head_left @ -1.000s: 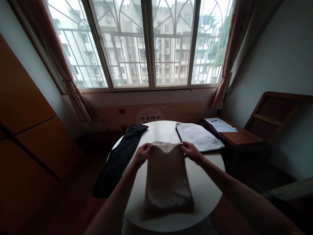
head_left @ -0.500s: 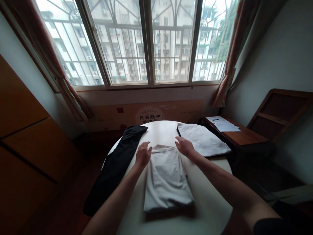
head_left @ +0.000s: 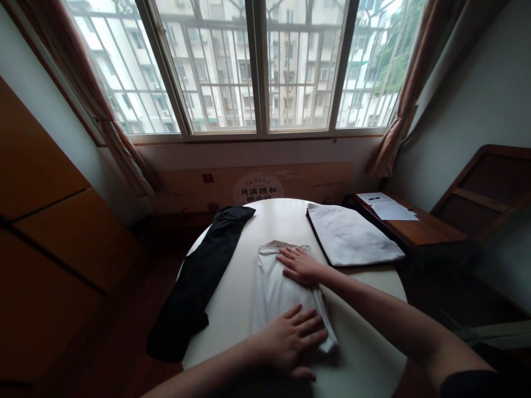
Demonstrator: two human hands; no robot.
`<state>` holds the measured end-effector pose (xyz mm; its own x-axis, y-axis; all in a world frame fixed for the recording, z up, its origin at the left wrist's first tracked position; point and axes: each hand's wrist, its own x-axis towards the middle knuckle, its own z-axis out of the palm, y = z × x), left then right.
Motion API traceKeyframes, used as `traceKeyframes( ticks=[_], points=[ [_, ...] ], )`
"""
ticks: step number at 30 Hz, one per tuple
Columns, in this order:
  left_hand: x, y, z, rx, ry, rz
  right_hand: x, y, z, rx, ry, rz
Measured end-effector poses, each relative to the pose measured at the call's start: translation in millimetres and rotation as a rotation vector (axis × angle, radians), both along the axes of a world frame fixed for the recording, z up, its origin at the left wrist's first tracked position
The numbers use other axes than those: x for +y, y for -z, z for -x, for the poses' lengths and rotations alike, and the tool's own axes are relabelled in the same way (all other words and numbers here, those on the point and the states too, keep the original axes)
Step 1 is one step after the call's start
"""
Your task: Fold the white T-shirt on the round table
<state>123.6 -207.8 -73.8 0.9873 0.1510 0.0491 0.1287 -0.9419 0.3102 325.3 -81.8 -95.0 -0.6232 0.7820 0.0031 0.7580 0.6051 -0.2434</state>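
A folded white garment (head_left: 271,287), perhaps a T-shirt, lies on the round white table (head_left: 224,331) in front of me. My right hand (head_left: 301,266) rests flat on its upper part, fingers spread and pointing left. Over its near end is my left hand (head_left: 290,337), palm down with the fingers apart; part of the cloth is hidden beneath it. Neither hand grips the cloth. On the left a long black garment (head_left: 203,282) lies along the table's edge. White folded cloth (head_left: 352,235) lies at the far right, with a dark layer showing under its border.
A wooden side table (head_left: 427,229) with white papers (head_left: 392,209) on it stands to the right. Behind the table, a printed cardboard panel (head_left: 191,185) leans below the barred window. An orange-brown cabinet (head_left: 50,237) is at the left.
Both hands were at the garment's far edge. My left hand has come down to its near end, and my right hand has moved onto its upper part. The view has shifted slightly.
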Motion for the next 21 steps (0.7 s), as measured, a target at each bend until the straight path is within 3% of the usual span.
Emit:
traceKeyframes(
  ticks=[8,14,17,21],
  points=[
    [-17.1,0.5,-18.4,-0.024,0.122,0.112,33.7,-7.2,-7.0,-0.098,0.084,0.021],
    [-21.2,-1.5,-28.2,-0.026,0.142,0.13,15.5,-23.2,-1.5,-0.054,0.134,-0.109],
    [-20.1,-0.1,-26.6,-0.025,0.155,0.143,-12.5,-29.2,9.6,0.046,-0.002,-0.106],
    [-18.5,7.3,-26.2,-0.026,0.176,0.141,-44.8,-21.8,21.3,0.067,-0.297,-0.015]
  ],
)
